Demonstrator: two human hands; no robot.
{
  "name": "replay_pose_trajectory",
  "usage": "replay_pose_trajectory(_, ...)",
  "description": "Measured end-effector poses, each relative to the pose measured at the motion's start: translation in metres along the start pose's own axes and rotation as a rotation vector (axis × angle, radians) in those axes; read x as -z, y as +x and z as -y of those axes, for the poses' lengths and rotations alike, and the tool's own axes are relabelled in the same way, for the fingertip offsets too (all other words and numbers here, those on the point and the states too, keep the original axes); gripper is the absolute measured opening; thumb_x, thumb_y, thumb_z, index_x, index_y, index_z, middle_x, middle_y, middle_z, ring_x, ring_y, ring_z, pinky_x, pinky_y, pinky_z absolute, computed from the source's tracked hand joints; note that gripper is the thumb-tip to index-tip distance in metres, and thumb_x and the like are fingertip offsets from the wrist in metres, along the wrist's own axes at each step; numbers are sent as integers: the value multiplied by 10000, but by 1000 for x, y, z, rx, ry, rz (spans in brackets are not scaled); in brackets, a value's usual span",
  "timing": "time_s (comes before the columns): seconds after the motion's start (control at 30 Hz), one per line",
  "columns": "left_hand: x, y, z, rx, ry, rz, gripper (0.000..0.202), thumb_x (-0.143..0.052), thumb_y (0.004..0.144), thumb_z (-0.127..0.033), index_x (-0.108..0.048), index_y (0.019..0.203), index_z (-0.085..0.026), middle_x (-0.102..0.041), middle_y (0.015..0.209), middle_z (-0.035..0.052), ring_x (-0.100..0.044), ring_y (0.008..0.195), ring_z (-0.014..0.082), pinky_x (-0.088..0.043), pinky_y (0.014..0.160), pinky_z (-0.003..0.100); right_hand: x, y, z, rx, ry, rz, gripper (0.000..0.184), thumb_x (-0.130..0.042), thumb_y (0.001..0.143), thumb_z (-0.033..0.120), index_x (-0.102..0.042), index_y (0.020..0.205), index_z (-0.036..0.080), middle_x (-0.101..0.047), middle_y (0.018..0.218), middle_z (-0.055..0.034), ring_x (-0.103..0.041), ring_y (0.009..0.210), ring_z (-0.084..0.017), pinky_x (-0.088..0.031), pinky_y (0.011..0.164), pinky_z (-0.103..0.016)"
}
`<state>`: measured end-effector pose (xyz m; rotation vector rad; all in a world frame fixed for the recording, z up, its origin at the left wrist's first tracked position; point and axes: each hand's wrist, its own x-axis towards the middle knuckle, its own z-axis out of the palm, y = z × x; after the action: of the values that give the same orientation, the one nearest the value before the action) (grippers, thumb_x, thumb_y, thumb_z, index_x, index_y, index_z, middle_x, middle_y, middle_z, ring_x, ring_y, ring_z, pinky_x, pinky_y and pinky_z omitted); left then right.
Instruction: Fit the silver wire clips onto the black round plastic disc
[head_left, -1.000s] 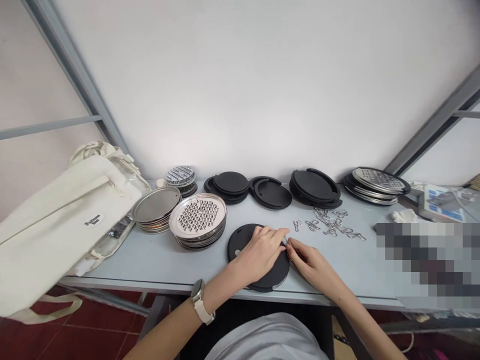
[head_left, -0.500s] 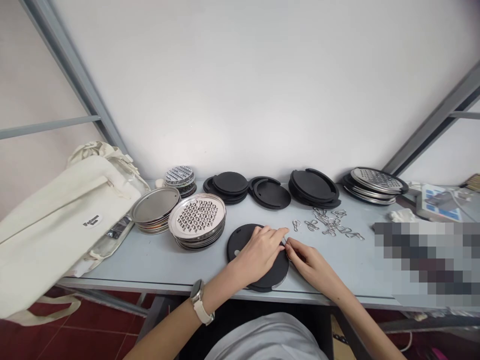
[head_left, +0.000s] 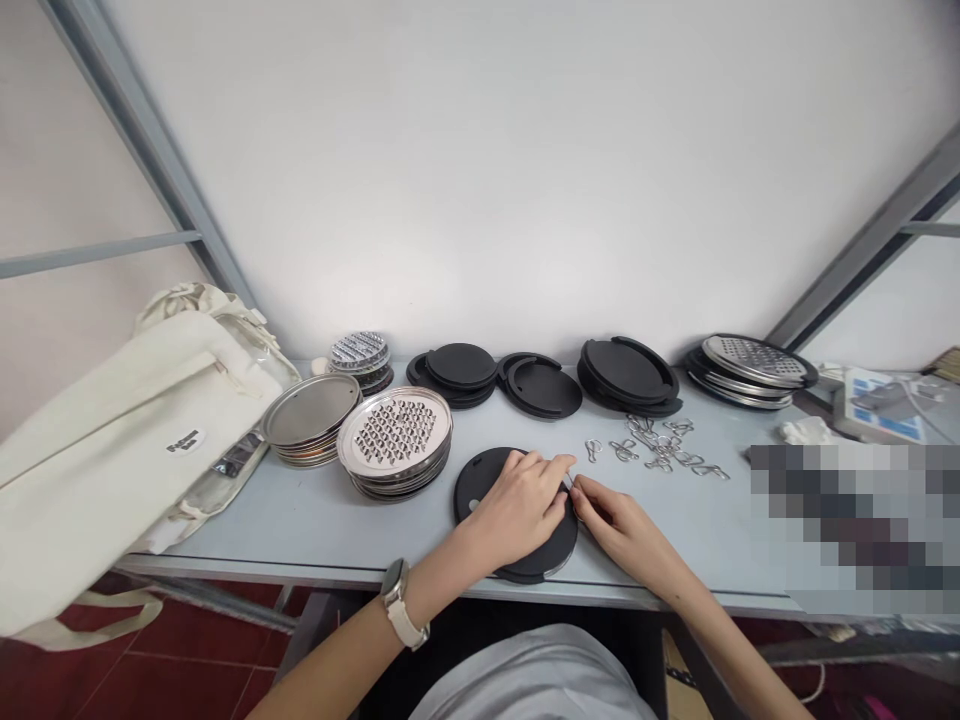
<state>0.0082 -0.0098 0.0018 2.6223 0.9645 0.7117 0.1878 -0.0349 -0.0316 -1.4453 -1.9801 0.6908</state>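
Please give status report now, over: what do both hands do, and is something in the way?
Left hand on black round disc. Right hand at disc's rim, small metal piece at fingertips. Metal clips lie to the right, apart from disc; none in the way.

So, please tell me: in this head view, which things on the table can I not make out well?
All in the head view:
The small metal bit between the left hand and right hand: their fingers hide most of it.
The middle of the black disc: the left hand covers it.
The right end of the table: a pixelated patch blurs it.
The printed item: too small to read, and the picture's right edge is close.
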Motion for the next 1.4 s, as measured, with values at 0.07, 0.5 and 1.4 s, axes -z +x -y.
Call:
replay_pose_trajectory(0.07, 0, 0, 0, 2, 5, 4, 334, -445, 929, -147, -425, 1260, -191, -623, 1071, 64, -550, 1028, 221, -394, 915, 367, 0, 0, 0, 4, -2, -4, 302, -349, 968, 349, -385, 697, 220, -480, 627, 32, -442, 579, -140, -371, 552, -247)
replay_pose_trajectory(0.5, -1, 0, 0, -8, 3, -1, 314, -458, 925, -139, -445, 1235, -184, -620, 1049, 54, -542, 1018, 215, -384, 921, 354, -1, 0, -1, -6, -5, 4, 314, -335, 974, 379, -372, 704, 224, -455, 629, 35, -426, 577, -142, -360, 557, -248)
replay_pose_trajectory(1.4, 2, -2, 1, -21, 5, 26, 320, -396, 950, -126, -419, 1264, -180, -608, 1098, 73, -543, 1002, 221, -403, 915, 361, -1, 0, -4, -18, 21, 32, 315, -330, 977, 389, -368, 713, 221, -436, 648, 36, -416, 601, -145, -332, 576, -259)
